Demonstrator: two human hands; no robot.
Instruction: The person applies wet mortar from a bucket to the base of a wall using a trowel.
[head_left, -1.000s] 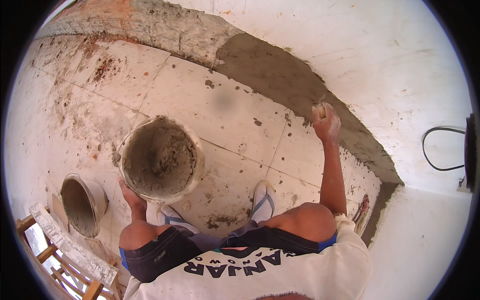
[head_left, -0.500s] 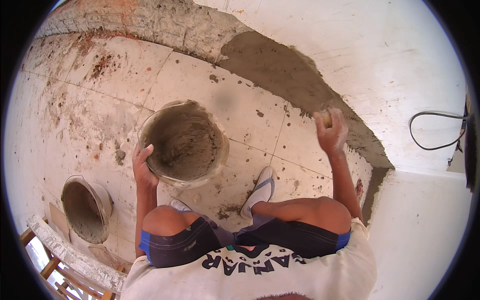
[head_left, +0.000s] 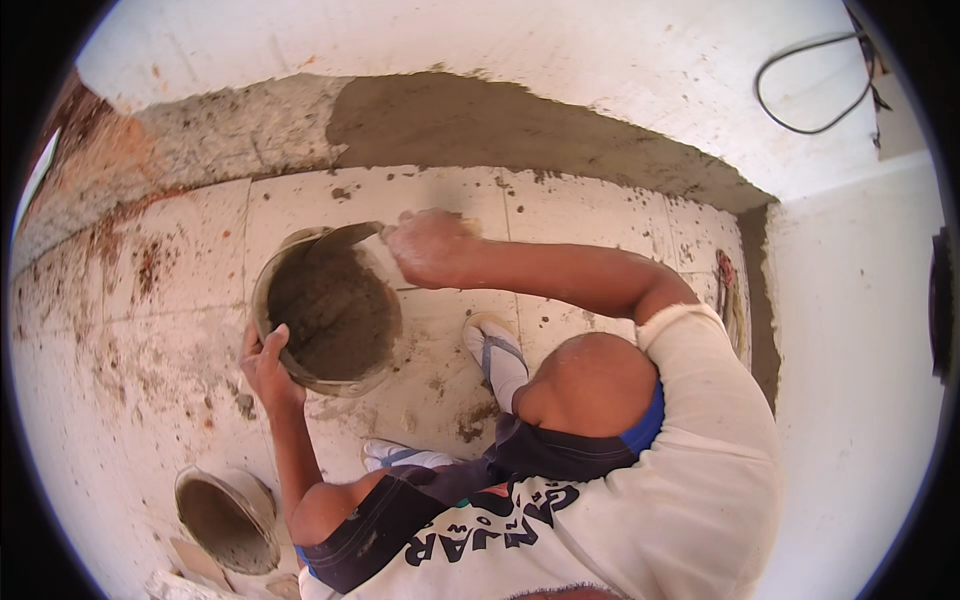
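A bucket (head_left: 345, 384) of wet grey mortar (head_left: 335, 315) stands on the tiled floor in front of me, tilted a little. My left hand (head_left: 270, 370) grips its near left rim, with the thumb over the edge. My right hand (head_left: 432, 248) is closed around the handle of a trowel (head_left: 345, 238), at the bucket's far right side. The trowel's blade reaches over the far rim into the bucket's mouth; my fist hides most of the handle. Beyond, a smooth strip of dark fresh mortar (head_left: 470, 120) covers the base of the white wall.
A second bucket (head_left: 262, 500) stands at the lower left. Left of the fresh mortar the wall base is rough and bare (head_left: 240, 130). Mortar crumbs dot the floor tiles (head_left: 180, 240). A black cable loop (head_left: 760, 90) hangs at the upper right, near a side wall (head_left: 850, 350).
My right hand has swung left from the wall base to the bucket, bringing the trowel blade over its mouth. My left hand keeps its hold on the rim. The view has turned.
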